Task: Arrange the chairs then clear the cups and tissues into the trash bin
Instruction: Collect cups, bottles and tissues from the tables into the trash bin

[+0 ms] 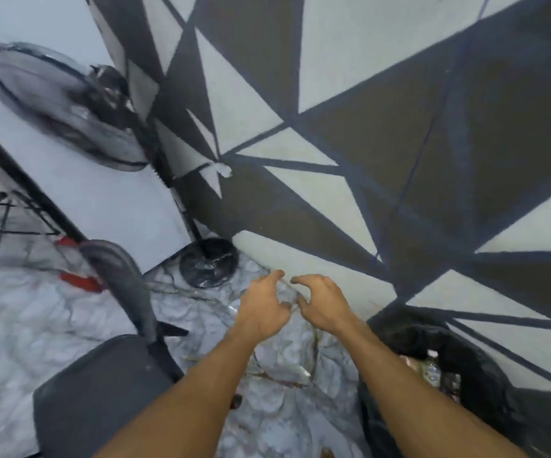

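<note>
- Head view, item one: left hand (262,312), bare, fingers curled, clasping one side of a clear crumpled plastic cup (290,294). The cup is glassy and motion-blurred, so its exact shape is hard to read.
- Right hand (325,305), bare, thumb and forefinger hooked in a pinch on the opposite side of the same cup. The cup is held in the air between the two hands, above the floor and up and to the left of the bin.
- Round trash bin with a glossy, wrinkled black plastic liner (485,368), at lower right against the wall. A clear plastic bottle (432,368) lies among the litter inside.
- Grey padded chair (102,401), matte fabric with a curved backrest, at lower left beside the left forearm.
- Standing fan with a round wire cage (62,104), slim black pole and a disc base wrapped in shiny film, in the corner.
- White marble-patterned floor (36,309), veined and glossy.
- Wall (366,94) painted in flat grey, pale and dark triangles with dark lines.
</note>
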`<state>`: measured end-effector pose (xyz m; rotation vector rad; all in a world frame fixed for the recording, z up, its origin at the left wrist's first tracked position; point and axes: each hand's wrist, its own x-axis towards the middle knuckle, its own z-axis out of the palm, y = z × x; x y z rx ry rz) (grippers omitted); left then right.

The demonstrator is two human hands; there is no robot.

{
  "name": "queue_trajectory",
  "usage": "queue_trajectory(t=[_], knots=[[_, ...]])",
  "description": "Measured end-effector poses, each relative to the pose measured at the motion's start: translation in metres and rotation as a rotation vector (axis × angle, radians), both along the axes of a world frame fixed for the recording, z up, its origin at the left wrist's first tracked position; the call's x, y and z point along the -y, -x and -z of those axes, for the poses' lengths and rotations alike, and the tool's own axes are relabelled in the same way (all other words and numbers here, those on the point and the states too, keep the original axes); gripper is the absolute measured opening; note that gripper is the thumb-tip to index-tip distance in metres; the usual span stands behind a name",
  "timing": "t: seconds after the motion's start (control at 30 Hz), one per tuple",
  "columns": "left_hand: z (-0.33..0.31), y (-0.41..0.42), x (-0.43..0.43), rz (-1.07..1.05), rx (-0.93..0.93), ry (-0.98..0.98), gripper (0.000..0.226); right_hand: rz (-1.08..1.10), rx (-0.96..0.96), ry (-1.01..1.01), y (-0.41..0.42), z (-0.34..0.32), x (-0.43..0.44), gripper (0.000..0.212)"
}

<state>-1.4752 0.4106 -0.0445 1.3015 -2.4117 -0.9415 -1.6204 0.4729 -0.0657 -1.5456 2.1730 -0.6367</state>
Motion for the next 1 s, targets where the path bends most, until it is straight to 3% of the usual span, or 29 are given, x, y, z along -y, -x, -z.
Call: queue_trajectory(t=[0.27,0.5,0.6,0.73,0.8,1.0], knots=[[-0.045,-0.270,0.007,-0.446,-0.080,0.117,0.040,-0.480,-0.014,0.164,-0.258,-0.050,0.086,0.034],[-0.047,-0.463,-0.034,-0.922,-0.093,0.111,0.038,-0.934,0.044,0.104,-0.475,-0.051,0.108,0.038],[-0.043,-0.526,-0.057,-1.094,-0.082,0.119,0.023,-1.113,0.047,0.067,-0.555,-0.047,0.107,0.038],[-0.026,-0.594,-0.076,-1.287,-0.009,0.086,0.051,-1.267,0.044,0.065,-0.641,-0.036,0.104,0.041],[-0.014,-0.626,-0.077,-1.361,-0.003,0.102,0.053,-1.350,0.050,0.042,-0.675,-0.028,0.109,0.043],[-0.013,-0.698,-0.083,-1.661,-0.081,0.239,0.016,-1.494,0.102,0.016,-0.762,-0.026,0.126,0.039]])
